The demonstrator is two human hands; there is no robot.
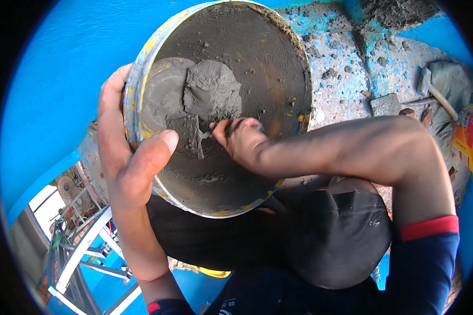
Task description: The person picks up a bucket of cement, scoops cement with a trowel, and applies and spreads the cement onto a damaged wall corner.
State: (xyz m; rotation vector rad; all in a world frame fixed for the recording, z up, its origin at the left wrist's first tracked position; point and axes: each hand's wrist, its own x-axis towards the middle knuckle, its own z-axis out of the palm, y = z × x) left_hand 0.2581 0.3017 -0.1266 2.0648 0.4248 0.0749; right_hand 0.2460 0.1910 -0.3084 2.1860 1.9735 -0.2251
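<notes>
A wide round bucket point(133, 113), its pale rim stained yellow, is tilted with its mouth toward me. Its inner wall is smeared with wet grey mortar, and a thick lump of mortar point(213, 90) lies deep inside. My left hand point(126, 163) grips the bucket's left side, thumb over the rim and fingers along the outside. Reaching in from the right, my right hand point(245, 143) is closed low in the bucket. Beside its fingers is a flat, straight-edged trowel blade point(184, 135) coated with mortar; the handle is hidden by the hand.
Right of the bucket is a speckled slab point(336, 79) strewn with mortar crumbs. A hammer point(440, 97), a flat grey plate point(385, 105) and a yellow-red bag point(468, 136) lie farther right. Blue wall point(63, 79) rises at left, above a metal frame point(84, 247). My dark-clothed leg point(339, 236) is below.
</notes>
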